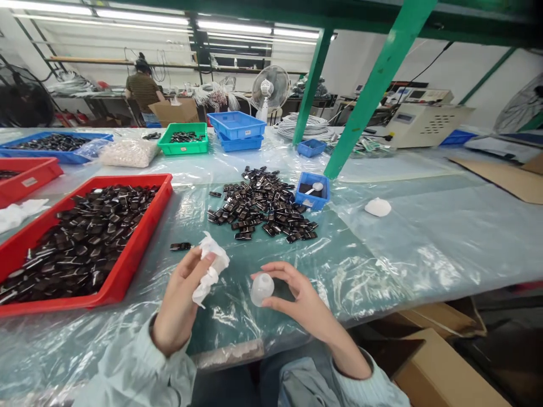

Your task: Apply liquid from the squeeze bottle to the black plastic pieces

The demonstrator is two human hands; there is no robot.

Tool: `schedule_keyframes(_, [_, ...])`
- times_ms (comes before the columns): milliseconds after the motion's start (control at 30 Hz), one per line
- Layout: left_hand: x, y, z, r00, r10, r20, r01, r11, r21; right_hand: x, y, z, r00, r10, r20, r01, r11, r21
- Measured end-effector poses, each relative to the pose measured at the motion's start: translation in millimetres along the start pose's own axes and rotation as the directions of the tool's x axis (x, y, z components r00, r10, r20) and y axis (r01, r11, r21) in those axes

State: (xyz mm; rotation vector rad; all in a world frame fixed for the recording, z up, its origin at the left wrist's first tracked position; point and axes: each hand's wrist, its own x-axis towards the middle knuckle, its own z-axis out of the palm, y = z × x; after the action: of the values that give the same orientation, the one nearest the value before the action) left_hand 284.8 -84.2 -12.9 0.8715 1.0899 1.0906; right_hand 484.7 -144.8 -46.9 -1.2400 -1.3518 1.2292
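Note:
A crumpled white tissue [211, 265] is pinched between the thumb and fingers of my left hand [182, 288]. My right hand [297, 291] has its thumb and fingers around a small translucent white plastic bottle [262, 290] with a rounded top, near the table's front edge. Beyond both hands lies a loose pile of small dark brown-black plastic parts [263, 206]. One single dark part [180, 246] rests by itself just past my left hand. A small blue bin [313, 192] with a white spoon-like piece in it touches the pile's right side.
At left stands a large red tray [127, 265] full of dark parts. Farther back are a green tray [183, 148], stacked blue trays [240, 127] and a green post [377, 85]. A white pad [378, 207] lies at right. A person [144, 90] works in the background.

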Motion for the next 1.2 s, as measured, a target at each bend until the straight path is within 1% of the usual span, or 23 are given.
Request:
schedule_keyframes(100, [-14, -16, 7.7, 0.996, -0.062, -0.066, 0.057, 0.995, -0.079, -2, -4, -2, 1.0, -0.025, -0.005, 0.025, 1.0, -0.002])
schedule_keyframes(167, [-22, -25, 16.2, 0.99, -0.12, -0.072, 0.108, 0.981, -0.158, -5, -10, -7, 0.998, -0.062, 0.006, 0.062, 0.998, 0.014])
schedule_keyframes(233, [-28, -33, 25.7, 0.98, -0.192, -0.053, 0.173, 0.954, -0.246, -8, -19, -12, 0.995, -0.102, 0.011, 0.102, 0.994, 0.034])
schedule_keyframes(300, [-31, -39, 35.2, 0.962, -0.272, 0.001, 0.258, 0.911, -0.322, -10, -29, -18, 0.989, -0.146, -0.002, 0.146, 0.989, 0.03])
schedule_keyframes(367, [-33, -42, 43.9, 0.936, -0.34, 0.094, 0.349, 0.86, -0.371, -11, -39, -21, 0.981, -0.195, -0.02, 0.195, 0.981, 0.001])
schedule_keyframes(433, [-35, -41, 50.7, 0.909, -0.371, 0.19, 0.417, 0.816, -0.401, -10, -47, -20, 0.972, -0.234, -0.032, 0.233, 0.972, -0.028])
schedule_keyframes(500, [-37, -37, 54.7, 0.893, -0.369, 0.256, 0.447, 0.785, -0.428, -9, -51, -17, 0.97, -0.239, -0.043, 0.237, 0.97, -0.054])
schedule_keyframes(567, [-40, -33, 55.4, 0.886, -0.361, 0.291, 0.46, 0.765, -0.451, -9, -51, -14, 0.972, -0.226, -0.063, 0.221, 0.972, -0.082])
schedule_keyframes(667, [-43, -28, 52.1, 0.883, -0.359, 0.303, 0.467, 0.745, -0.477, -11, -49, -11, 0.971, -0.222, -0.094, 0.21, 0.97, -0.123])
schedule_keyframes(833, [-46, -26, 46.3, 0.874, -0.401, 0.276, 0.487, 0.732, -0.477, -15, -50, -10, 0.964, -0.242, -0.108, 0.223, 0.961, -0.164])
schedule_keyframes(967, [-48, -23, 44.8, 0.874, -0.416, 0.249, 0.485, 0.743, -0.462, -17, -52, -13, 0.962, -0.251, -0.109, 0.228, 0.955, -0.19])
schedule_keyframes(1033, [-48, -23, 42.2, 0.879, -0.41, 0.243, 0.477, 0.757, -0.446, -17, -50, -18, 0.959, -0.256, -0.121, 0.231, 0.954, -0.192])
schedule_keyframes(1100, [-46, -26, 37.4, 0.892, -0.401, 0.207, 0.451, 0.79, -0.416, -20, -47, -27, 0.951, -0.265, -0.156, 0.239, 0.956, -0.167])
schedule_keyframes(1133, [-44, -28, 34.9, 0.902, -0.394, 0.177, 0.432, 0.815, -0.387, -22, -44, -32, 0.947, -0.266, -0.18, 0.24, 0.959, -0.153])
schedule_keyframes(1200, [-35, -31, 33.3, 0.929, -0.343, 0.14, 0.369, 0.889, -0.272, -30, -36, -46, 0.939, -0.26, -0.226, 0.234, 0.962, -0.138])
